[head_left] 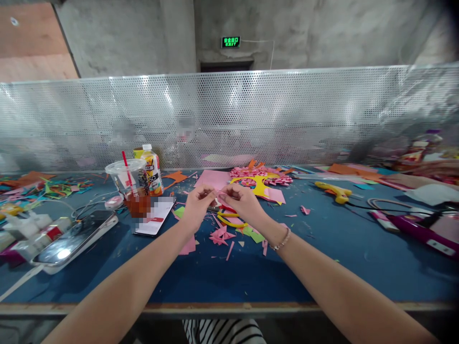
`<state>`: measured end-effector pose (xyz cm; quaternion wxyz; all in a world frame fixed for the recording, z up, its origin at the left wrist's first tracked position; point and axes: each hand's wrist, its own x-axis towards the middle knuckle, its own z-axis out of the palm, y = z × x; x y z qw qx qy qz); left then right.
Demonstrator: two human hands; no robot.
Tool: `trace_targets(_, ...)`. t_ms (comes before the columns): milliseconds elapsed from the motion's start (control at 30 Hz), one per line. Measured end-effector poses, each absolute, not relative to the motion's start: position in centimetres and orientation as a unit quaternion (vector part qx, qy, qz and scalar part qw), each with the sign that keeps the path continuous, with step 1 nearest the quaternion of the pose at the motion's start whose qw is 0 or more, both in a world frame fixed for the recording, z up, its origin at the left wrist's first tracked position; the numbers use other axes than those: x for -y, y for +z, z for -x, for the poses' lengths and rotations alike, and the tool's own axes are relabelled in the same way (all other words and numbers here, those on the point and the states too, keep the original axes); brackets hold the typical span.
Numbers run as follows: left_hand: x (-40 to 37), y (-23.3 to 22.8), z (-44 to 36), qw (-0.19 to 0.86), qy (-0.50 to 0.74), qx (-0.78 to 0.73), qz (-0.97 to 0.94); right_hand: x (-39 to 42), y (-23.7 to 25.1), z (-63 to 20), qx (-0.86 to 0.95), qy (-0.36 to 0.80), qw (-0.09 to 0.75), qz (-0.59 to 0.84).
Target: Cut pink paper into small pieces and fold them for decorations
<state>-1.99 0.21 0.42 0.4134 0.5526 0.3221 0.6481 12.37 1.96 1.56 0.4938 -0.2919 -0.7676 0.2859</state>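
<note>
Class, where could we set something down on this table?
Mostly bare: tabletop between the right forearm and purple tool; front strip between right forearm and left forearm, nearer than the pink scraps. Crowded: around the cup and beneath the left hand and right hand.

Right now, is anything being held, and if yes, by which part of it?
Yes, apparently a small pink paper piece, pinched between the fingers of the left hand and right hand; they hide which edge.

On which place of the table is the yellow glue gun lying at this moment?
In the head view, the yellow glue gun lies on the blue tabletop, to the right of the right hand and left of the purple device.
</note>
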Motion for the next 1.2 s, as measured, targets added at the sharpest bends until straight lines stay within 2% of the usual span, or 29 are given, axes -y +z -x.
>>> trace_targets(133,0.1,0.8,2.2,0.374,0.640,-0.348,-0.574,-2.1,1.4,-12.4,0.781,0.258,0.485,0.297)
trace_targets(233,0.4,1.0,2.2,0.382,0.634,-0.358,-0.569,-2.1,1.5,-12.5,0.795,0.215,0.480,0.303)
trace_targets(433,0.2,1.0,2.0,0.572,0.606,-0.312,-0.457,-2.4,1.4,-13.2,0.815,0.039,0.518,0.255)
trace_targets(567,-0.3,0.7,2.3,0.650,0.566,-0.294,-0.413,-2.6,1.2,-13.4,0.824,-0.007,0.515,0.234)
trace_targets(667,-0.7,0.5,2.4,0.644,0.595,-0.288,-0.387,-2.6,1.1,-13.2,0.809,0.021,0.529,0.257)
trace_targets(800,-0.9,0.5,2.4,0.586,0.630,-0.315,-0.401,-3.0,1.0,-13.2,0.774,0.151,0.545,0.284)
trace_targets(900,-0.6,0.7,2.2,0.551,0.628,-0.344,-0.429,-3.4,0.8,-13.3,0.771,0.205,0.533,0.283)
trace_targets(1200,0.0,0.9,2.0,0.536,0.616,-0.300,-0.494,-2.8,1.2,-13.3,0.789,0.161,0.520,0.284)
